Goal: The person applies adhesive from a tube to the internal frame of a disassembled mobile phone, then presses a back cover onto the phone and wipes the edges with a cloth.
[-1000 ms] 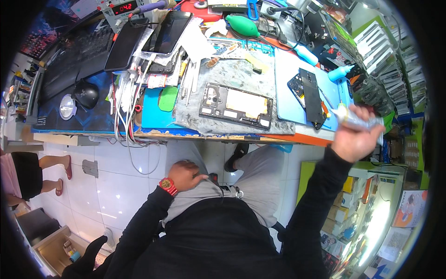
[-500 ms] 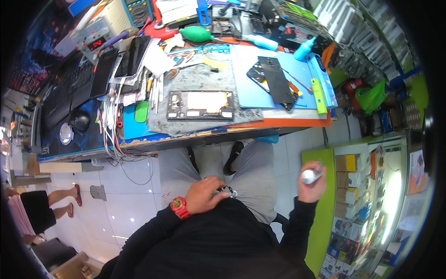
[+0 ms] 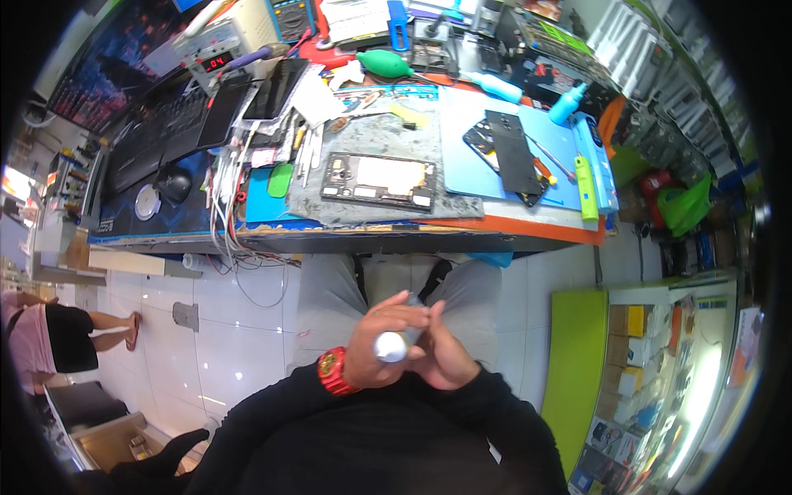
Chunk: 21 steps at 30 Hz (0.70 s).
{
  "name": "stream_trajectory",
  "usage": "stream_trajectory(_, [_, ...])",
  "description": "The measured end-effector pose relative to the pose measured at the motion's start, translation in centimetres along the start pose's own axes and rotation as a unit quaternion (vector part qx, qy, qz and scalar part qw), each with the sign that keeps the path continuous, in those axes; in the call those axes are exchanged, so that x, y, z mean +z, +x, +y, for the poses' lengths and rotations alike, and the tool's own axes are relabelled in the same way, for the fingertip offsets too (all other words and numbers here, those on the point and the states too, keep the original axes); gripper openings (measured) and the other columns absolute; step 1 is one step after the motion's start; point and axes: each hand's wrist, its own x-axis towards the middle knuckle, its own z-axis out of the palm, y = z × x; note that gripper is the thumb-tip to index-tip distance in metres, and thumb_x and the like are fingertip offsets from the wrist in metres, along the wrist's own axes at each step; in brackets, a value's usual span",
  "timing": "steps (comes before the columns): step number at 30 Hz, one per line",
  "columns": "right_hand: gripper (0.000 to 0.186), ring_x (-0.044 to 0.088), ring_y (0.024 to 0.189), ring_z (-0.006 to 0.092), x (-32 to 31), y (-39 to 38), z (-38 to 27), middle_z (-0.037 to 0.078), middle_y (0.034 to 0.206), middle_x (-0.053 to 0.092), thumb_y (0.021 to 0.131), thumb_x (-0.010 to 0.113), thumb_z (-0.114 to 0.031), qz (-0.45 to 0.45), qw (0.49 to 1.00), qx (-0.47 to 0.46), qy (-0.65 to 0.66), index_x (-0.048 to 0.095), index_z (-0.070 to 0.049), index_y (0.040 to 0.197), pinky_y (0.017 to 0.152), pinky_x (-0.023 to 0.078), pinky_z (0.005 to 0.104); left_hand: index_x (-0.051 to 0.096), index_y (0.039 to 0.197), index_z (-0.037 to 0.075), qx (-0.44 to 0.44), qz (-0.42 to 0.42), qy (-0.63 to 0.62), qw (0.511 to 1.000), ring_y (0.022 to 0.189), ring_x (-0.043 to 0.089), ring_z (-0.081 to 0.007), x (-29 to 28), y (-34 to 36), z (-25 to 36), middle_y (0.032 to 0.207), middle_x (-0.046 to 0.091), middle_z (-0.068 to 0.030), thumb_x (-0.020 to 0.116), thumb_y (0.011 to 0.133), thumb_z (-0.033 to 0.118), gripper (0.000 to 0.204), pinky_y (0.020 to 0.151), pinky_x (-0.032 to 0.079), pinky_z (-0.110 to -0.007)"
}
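Observation:
Over my lap, my left hand [image 3: 381, 334] is wrapped round a small cylinder with a shiny white round end [image 3: 390, 347]; its kind is not clear. A red watch [image 3: 332, 371] sits on my left wrist. Pressed against the same cylinder from the right is my right hand [image 3: 450, 355], its fingers meeting the left fingertips. Most of the cylinder is hidden between my palms. Beyond, on the bench, an opened phone [image 3: 379, 179] lies on a grey mat [image 3: 338, 210]. Neither hand touches it.
A blue mat [image 3: 458, 124] carries dark phone parts [image 3: 516, 153], a screwdriver [image 3: 544, 171] and a lime-green tool [image 3: 585, 188]. Cables [image 3: 227, 190] hang over the bench edge at left. A green-sided display case [image 3: 577, 355] stands to my right. Another person [image 3: 74, 338] is at far left.
My right hand has swung in from the right with the cylinder and met my left hand, which has risen off my lap. The view has shifted slightly left.

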Motion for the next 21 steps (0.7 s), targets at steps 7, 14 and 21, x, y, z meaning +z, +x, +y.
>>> stream_trajectory(7, [0.024,0.068,0.077,0.0377,6.5,-1.4,-13.5,0.02,0.083,0.07,0.095,0.073,-0.024,0.116,0.536,-0.298,-0.781,0.072,0.0,0.092,0.071,0.053,0.0469,0.053,0.114,0.001,-0.185,-0.044,0.169,0.967,0.079,0.07,-0.0253,-11.9,-3.3,5.3,0.089,0.068,-0.013,0.074,0.089,0.003,0.033,0.083,0.06,-0.042])
stream_trajectory(14, [0.008,0.068,0.097,0.0386,9.2,15.2,-24.7,0.016,0.096,0.071,0.086,0.066,-0.007,0.105,0.191,-0.421,-0.881,0.071,-0.005,0.091,0.084,0.055,0.05,0.062,0.098,0.003,-0.342,0.065,0.258,0.901,0.065,0.069,-0.0259,-13.0,-4.7,5.4,0.075,0.067,-0.0108,0.089,0.085,0.021,0.034,0.061,0.053,-0.034])
stream_trajectory(21, [0.024,0.068,0.091,0.0427,8.7,17.2,-25.2,0.024,0.093,0.071,0.078,0.061,0.004,0.094,0.119,-0.431,-0.889,0.072,-0.002,0.099,0.081,0.054,0.0514,0.058,0.097,0.005,-0.292,0.037,0.301,0.907,0.06,0.067,-0.0191,-12.0,-2.2,4.9,0.07,0.064,-0.0075,0.089,0.084,0.018,0.036,0.057,0.051,-0.032])
